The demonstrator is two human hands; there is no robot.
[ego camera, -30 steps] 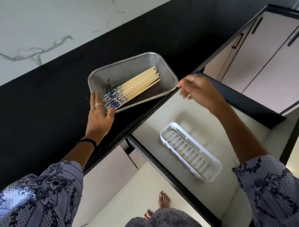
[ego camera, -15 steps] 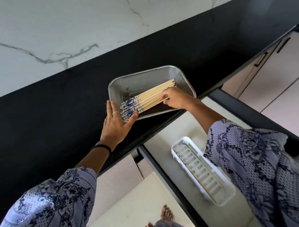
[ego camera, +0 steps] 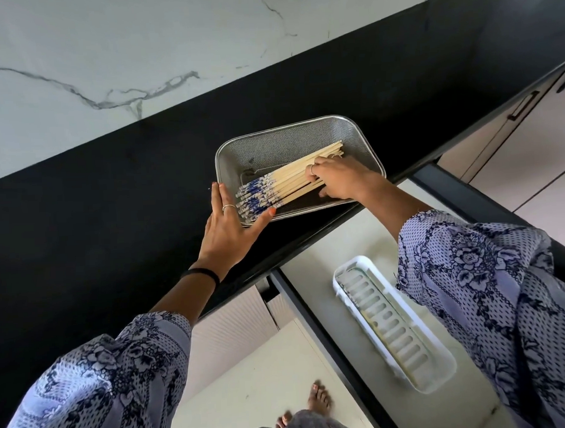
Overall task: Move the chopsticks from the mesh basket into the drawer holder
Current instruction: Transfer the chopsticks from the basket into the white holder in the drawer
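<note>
A silver mesh basket [ego camera: 271, 140] sits on the black counter near its front edge. Inside lies a bundle of wooden chopsticks [ego camera: 283, 181] with blue-and-white patterned ends pointing left. My right hand [ego camera: 341, 179] is in the basket, fingers curled over the plain ends of the chopsticks. My left hand [ego camera: 231, 227] rests flat against the basket's left corner, thumb on the front rim. The white slotted holder [ego camera: 392, 319] lies empty in the open drawer below, partly hidden by my right sleeve.
The black counter [ego camera: 112, 205] stretches left and back to a white marble wall. The open drawer [ego camera: 334, 244] juts out under the counter with a dark frame. Cabinet doors with black handles [ego camera: 522, 106] stand at right. My bare feet [ego camera: 315, 406] are on the floor.
My right hand has moved from above the drawer into the basket and settled onto the chopsticks. My left hand has stayed at the basket's left corner.
</note>
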